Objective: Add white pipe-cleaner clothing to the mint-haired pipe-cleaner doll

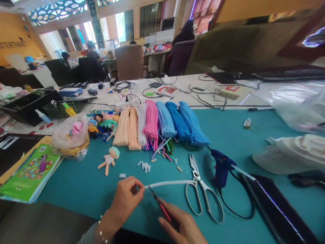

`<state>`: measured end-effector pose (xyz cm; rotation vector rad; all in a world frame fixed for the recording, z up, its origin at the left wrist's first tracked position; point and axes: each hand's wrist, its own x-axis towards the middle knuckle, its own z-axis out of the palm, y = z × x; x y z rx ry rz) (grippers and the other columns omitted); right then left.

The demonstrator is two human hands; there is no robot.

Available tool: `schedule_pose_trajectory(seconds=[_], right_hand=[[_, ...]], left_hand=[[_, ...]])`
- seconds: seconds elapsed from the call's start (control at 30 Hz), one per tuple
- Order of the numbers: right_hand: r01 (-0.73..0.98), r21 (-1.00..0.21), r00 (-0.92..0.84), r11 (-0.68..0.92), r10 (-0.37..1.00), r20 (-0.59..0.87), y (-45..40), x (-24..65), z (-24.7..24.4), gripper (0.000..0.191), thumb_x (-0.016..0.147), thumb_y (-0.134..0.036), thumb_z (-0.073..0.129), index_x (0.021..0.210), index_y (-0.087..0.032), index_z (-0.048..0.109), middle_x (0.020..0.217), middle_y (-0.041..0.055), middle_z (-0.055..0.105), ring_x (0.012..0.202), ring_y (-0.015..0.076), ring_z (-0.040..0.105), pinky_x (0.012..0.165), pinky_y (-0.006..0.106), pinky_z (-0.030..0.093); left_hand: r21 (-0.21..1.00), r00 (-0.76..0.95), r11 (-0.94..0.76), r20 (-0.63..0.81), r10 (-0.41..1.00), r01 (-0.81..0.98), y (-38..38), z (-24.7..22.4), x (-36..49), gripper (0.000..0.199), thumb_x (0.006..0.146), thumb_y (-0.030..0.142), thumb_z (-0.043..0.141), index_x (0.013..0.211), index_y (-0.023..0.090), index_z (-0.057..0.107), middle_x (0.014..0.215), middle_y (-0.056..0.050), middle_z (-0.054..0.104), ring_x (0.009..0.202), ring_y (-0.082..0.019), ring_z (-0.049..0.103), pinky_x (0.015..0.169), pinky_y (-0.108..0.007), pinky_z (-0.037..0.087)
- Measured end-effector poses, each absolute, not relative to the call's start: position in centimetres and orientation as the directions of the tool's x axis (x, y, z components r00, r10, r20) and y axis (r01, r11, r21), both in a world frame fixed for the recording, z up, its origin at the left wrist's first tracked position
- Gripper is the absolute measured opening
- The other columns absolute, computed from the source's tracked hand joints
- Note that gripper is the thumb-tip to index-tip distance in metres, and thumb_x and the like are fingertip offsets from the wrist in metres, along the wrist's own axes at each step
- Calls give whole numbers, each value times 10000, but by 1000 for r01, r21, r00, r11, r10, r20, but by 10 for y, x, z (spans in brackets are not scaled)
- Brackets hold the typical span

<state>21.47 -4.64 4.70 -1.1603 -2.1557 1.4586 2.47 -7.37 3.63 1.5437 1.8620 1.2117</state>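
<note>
Between the thumb and forefinger of my left hand (128, 195) is the end of a white pipe cleaner (167, 183), which stretches to the right across the green mat. My right hand (181, 222) grips a red-handled tool (164, 209) with a slim dark tip; its exact kind is unclear. That tip touches or nearly touches the pipe cleaner just right of my left fingertips. White-handled scissors (196, 179) lie at the strip's far end. Several short white pieces (145, 166) lie beyond my left hand, near a small doll (109, 161) with mint hair.
Bundles of peach, white, pink and blue pipe cleaners (151, 120) line the back of the mat (223, 128). A blue glue gun (220, 166) lies right of the scissors. A plastic bag (69, 134) and green booklet (29, 173) are at left. People sit farther back.
</note>
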Motion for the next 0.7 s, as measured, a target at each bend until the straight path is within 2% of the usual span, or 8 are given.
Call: schedule_pose_trajectory(seconds=[0.13, 0.27, 0.47, 0.63, 0.7], right_hand=[[443, -884, -637, 151, 747, -192, -45, 215, 49, 505, 837, -510, 508, 1218, -196, 615, 1004, 103, 704, 987, 289, 618, 870, 364, 479], [426, -893, -647, 141, 737, -193, -45, 214, 51, 529, 822, -536, 519, 1219, -198, 613, 982, 97, 705, 917, 280, 634, 817, 356, 497], [416, -899, -638, 134, 747, -184, -46, 215, 49, 536, 814, -539, 539, 1206, -183, 624, 990, 104, 701, 953, 288, 626, 855, 361, 477], [423, -894, -639, 144, 748, -182, -46, 215, 50, 547, 823, -544, 519, 1228, -186, 606, 940, 93, 707, 921, 282, 631, 838, 362, 487], [423, -894, -641, 149, 746, -179, -46, 215, 50, 551, 820, -548, 522, 1228, -188, 606, 950, 92, 706, 921, 278, 632, 840, 358, 487]], left_hand=[[937, -348, 111, 13, 937, 332, -75, 37, 18, 147, 760, 267, 554, 793, 178, 667, 715, -44, 699, 571, -130, 569, 557, -238, 466], [977, -351, 159, -101, 931, 142, -74, 34, 14, 229, 780, 334, 529, 712, 161, 661, 680, -44, 692, 513, -119, 534, 514, -238, 450], [981, -283, 187, -166, 945, 48, -72, 35, 18, 254, 761, 354, 541, 669, 158, 674, 512, 3, 578, 497, -116, 500, 518, -236, 419], [972, -280, 235, -218, 935, 30, -72, 31, 22, 156, 638, 294, 662, 675, 143, 669, 530, 9, 564, 509, -105, 463, 486, -222, 370], [970, -289, 240, -217, 932, 43, -72, 30, 23, 139, 631, 280, 666, 660, 144, 663, 536, 4, 573, 516, -107, 471, 488, -222, 379]])
